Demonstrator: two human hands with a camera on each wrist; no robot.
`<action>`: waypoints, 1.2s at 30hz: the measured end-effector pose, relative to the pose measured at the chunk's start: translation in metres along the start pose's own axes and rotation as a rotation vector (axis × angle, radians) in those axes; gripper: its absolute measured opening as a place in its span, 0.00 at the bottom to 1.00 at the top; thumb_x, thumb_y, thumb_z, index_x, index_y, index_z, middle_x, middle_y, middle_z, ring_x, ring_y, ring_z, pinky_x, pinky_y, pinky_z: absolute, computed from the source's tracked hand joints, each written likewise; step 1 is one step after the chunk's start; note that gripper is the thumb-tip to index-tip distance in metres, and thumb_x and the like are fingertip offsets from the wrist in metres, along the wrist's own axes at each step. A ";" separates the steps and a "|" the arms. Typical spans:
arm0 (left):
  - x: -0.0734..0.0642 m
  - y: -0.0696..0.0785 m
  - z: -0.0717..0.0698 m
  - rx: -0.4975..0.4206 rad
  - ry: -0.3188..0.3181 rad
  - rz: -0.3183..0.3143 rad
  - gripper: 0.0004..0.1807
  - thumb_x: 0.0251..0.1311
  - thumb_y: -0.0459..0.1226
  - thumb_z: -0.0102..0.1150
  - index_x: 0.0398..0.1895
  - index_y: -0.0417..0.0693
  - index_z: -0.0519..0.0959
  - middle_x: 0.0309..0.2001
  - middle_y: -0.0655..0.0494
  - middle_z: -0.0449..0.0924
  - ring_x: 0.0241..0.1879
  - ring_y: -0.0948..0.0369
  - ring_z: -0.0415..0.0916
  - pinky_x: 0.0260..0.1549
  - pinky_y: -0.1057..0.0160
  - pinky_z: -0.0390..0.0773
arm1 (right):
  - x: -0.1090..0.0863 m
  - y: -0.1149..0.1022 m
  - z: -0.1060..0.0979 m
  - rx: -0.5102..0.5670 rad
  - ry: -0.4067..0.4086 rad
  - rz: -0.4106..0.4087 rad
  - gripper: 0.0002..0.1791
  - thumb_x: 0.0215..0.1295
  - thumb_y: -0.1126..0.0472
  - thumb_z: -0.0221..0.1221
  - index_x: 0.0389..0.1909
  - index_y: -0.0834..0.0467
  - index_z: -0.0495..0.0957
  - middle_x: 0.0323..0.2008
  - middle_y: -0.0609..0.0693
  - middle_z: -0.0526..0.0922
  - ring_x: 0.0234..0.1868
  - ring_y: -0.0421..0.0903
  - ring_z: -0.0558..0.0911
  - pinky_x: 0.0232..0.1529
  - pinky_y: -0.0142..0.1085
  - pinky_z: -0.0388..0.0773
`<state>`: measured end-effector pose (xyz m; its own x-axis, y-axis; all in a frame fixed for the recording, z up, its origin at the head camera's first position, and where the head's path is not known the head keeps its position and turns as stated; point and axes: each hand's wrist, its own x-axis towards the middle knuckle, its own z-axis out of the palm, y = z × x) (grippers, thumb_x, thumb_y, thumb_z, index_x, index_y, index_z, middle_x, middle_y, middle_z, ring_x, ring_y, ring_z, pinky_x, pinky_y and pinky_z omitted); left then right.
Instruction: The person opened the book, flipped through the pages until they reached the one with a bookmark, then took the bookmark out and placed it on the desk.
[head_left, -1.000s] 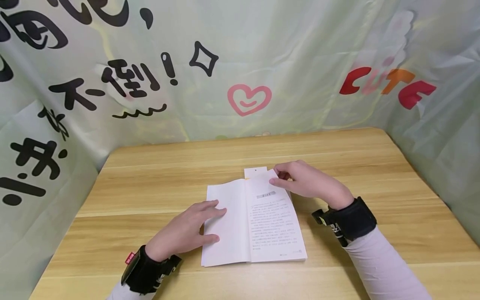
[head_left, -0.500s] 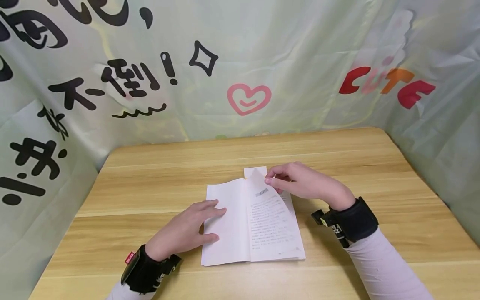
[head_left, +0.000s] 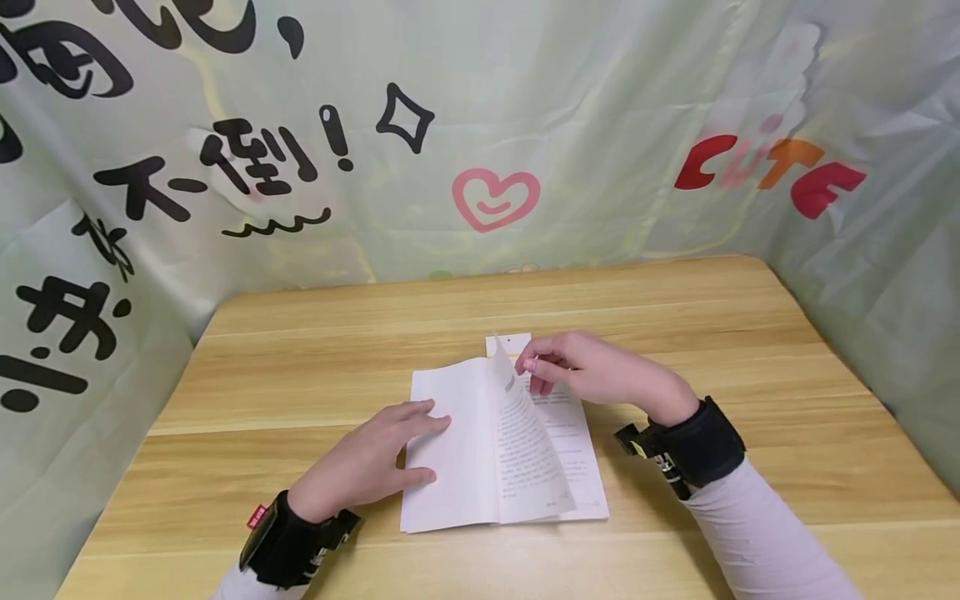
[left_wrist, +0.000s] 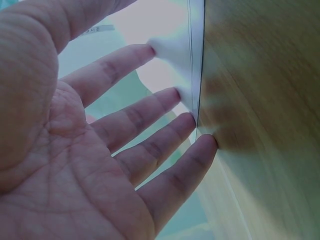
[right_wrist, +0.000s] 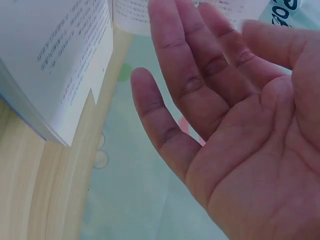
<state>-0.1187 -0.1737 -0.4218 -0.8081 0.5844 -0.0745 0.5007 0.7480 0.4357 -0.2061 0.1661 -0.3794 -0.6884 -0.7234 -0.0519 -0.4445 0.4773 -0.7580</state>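
Observation:
An open book [head_left: 453, 450] with a blank left page and printed right pages lies on the table. One printed leaf [head_left: 525, 450] stands raised and slanted toward the left, uncovering the page [head_left: 581, 467] beneath. My right hand [head_left: 600, 371] is at the upper part of this leaf, fingertips close against its right side; in the right wrist view the fingers look fairly straight, the thumb apart from them. My left hand [head_left: 371, 458] rests with spread fingers [left_wrist: 120, 122] at the left page's outer edge. A white card with a small hole [head_left: 513, 343] sticks out past the book's top edge.
The wooden table [head_left: 315, 350] extends around the book on all sides. Behind and beside it hangs a pale green printed cloth [head_left: 600, 125] with lettering and a pink heart. Black straps with cameras sit on both wrists.
The right hand has moved left and slightly down. The printed leaf has lifted off the right side and swung leftward, uncovering another printed page. The left hand has stayed in place.

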 end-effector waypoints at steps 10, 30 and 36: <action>0.001 -0.001 0.000 0.003 0.006 -0.004 0.33 0.65 0.44 0.75 0.73 0.50 0.79 0.76 0.41 0.74 0.74 0.40 0.72 0.70 0.37 0.76 | 0.003 -0.006 0.008 -0.053 -0.033 0.013 0.09 0.75 0.61 0.66 0.52 0.56 0.85 0.36 0.49 0.90 0.39 0.38 0.85 0.45 0.32 0.82; 0.001 -0.002 0.001 0.030 0.048 0.017 0.32 0.62 0.42 0.77 0.69 0.48 0.80 0.74 0.42 0.76 0.72 0.41 0.75 0.69 0.38 0.77 | 0.010 -0.007 0.026 -0.037 -0.073 -0.001 0.07 0.71 0.57 0.71 0.44 0.53 0.85 0.37 0.40 0.87 0.41 0.36 0.84 0.49 0.31 0.85; 0.002 -0.003 0.001 0.036 0.058 0.025 0.32 0.61 0.42 0.78 0.69 0.48 0.80 0.73 0.42 0.76 0.71 0.41 0.76 0.68 0.38 0.78 | 0.012 -0.008 0.030 -0.042 -0.082 -0.016 0.07 0.72 0.57 0.70 0.46 0.53 0.85 0.39 0.40 0.87 0.43 0.36 0.85 0.52 0.34 0.85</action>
<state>-0.1210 -0.1745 -0.4245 -0.8115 0.5842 -0.0116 0.5306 0.7451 0.4039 -0.1936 0.1390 -0.3935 -0.6324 -0.7688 -0.0946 -0.4797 0.4845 -0.7315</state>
